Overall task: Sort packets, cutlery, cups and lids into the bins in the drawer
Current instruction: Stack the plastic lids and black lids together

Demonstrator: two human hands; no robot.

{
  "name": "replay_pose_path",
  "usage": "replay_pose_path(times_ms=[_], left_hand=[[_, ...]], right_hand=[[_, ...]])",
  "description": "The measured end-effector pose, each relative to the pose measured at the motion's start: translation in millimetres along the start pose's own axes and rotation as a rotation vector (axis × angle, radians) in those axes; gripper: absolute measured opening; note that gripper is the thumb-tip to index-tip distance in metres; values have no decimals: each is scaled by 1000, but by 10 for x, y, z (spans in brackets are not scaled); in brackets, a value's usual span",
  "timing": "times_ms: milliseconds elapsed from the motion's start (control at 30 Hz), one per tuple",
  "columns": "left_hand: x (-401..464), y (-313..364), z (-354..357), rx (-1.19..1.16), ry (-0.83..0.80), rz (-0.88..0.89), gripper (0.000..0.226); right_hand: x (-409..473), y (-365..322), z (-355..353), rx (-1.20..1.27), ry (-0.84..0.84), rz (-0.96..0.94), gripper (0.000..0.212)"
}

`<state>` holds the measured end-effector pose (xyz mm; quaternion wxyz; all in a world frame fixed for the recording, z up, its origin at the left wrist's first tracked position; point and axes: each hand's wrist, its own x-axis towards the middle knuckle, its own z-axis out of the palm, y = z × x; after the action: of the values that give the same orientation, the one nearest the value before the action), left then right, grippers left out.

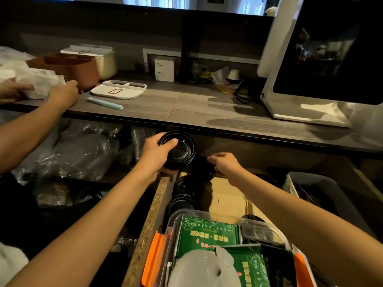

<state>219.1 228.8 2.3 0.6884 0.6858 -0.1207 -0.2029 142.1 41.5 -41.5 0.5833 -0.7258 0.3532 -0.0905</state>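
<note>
Dim indoor scene, daylight from behind.

Bright along the pale window strip (157, 1) at top; soft sheen across the grey wood-grain countertop (199, 104); deep shadow under it and at lower left. Glare on crinkled clear plastic bags (78, 150). Strongly bowed at the edges, slightly soft throughout.

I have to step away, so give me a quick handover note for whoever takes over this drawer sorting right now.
Left hand grips a stack of black lids above the drawer's back end. Right hand pinches something dark beside it; what it is, I cannot tell.
Done: green packets sit in the clear bin with orange clips; more black lids lie in the drawer behind it.
Left: place the held lids. Another person's hands handle white paper on the counter.
</note>
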Motion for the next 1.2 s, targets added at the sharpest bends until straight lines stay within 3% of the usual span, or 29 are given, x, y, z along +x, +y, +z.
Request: replay_pose_path(times_ms=[200,467,700,933,1067,1200], left_hand=[[97,-12,15,19,-14,-49,18],[213,-53,25,22,18,-100,15],[158,-39,40,26,27,-104,11],[-90,24,86,25,77,-53,24],[-330,116,158,68,2,-95,8],[-563,273,310,57,-36,-114,21]], right_hand=[[300,193,-16,-221,16,133,63],[537,340,157,-398,-120,89,49],[401,259,-167,-141,-18,122,29],[-92,105,-362,273,81,-45,9],[-509,-179,-437,402,75,-158,14],[-946,-433,-436,523,0,-235,17]])
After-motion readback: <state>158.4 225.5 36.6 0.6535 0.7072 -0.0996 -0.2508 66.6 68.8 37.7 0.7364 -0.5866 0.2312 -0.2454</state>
